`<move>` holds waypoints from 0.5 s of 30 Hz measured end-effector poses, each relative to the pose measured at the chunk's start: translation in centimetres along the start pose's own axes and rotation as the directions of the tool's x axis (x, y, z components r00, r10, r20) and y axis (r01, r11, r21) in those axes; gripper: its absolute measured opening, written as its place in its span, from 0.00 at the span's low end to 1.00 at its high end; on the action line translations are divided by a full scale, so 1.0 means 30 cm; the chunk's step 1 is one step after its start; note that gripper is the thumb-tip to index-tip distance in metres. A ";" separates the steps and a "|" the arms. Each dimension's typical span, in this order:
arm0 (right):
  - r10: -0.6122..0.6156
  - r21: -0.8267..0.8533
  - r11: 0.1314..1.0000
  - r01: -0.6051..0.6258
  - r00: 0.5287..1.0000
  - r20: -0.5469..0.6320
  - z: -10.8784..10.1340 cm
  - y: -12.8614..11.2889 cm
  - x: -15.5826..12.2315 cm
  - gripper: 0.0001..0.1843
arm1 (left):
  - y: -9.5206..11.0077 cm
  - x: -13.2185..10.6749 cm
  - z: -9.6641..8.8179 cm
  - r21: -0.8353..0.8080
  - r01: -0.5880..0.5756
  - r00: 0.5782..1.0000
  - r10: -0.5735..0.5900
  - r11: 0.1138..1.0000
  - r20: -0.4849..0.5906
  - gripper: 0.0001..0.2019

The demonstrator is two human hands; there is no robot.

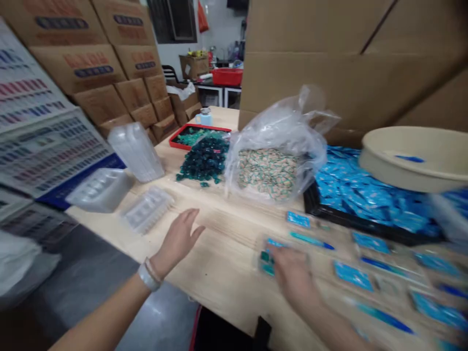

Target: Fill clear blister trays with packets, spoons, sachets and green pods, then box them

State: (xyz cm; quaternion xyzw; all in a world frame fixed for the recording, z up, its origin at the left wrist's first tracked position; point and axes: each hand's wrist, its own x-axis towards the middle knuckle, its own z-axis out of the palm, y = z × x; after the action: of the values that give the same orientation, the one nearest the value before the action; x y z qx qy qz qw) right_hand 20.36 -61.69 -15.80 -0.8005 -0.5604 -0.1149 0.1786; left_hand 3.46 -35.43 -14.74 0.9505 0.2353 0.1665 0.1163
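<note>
The pale surface carries work judged part-done. The right hand covers a clear tray containing a blue packet and green pieces; blur prevents confirming any grip. The left hand, fingers loosely spread, holds nothing. Right of the right hand, several packet-and-pen sets appear assembled; beyond the left hand, clear containers appear unfilled. Farther out lies a plastic bag.

Left: I saw brown cartons stacked high – red and blue print on their sides | Ahead: I faced a white wall, dark window and white-framed counter | Right: tall cardboard stood | Below: grey floor shone palely
</note>
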 end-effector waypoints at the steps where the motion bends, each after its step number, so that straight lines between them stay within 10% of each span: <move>1: -0.010 0.001 1.000 0.010 1.000 0.019 0.009 -0.053 0.012 0.22 | 0.022 -0.001 0.016 -0.050 -0.094 0.993 0.097 0.994 0.065 0.23; 5: 0.114 -0.112 0.989 -0.101 0.986 0.119 0.042 -0.126 -0.039 0.22 | 0.195 0.009 0.142 -0.209 -0.433 0.860 0.471 0.877 0.195 0.27; 10: 0.421 -0.387 0.847 -0.365 0.905 0.068 0.000 -0.042 -0.314 0.27 | 0.385 0.040 0.274 -0.286 -0.659 0.661 0.717 0.695 0.219 0.29; 15: 0.497 -0.414 0.804 -0.427 0.865 0.073 -0.031 0.029 -0.453 0.27 | 0.503 0.063 0.347 -0.264 -0.688 0.629 0.737 0.676 0.248 0.26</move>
State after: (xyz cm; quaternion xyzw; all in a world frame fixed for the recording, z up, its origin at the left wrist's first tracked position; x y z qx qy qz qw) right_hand 16.51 -73.98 -20.33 -0.9391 -0.3276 -0.1032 -0.0099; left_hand 15.05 -49.02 -19.27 0.9681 -0.1962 0.0519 0.1471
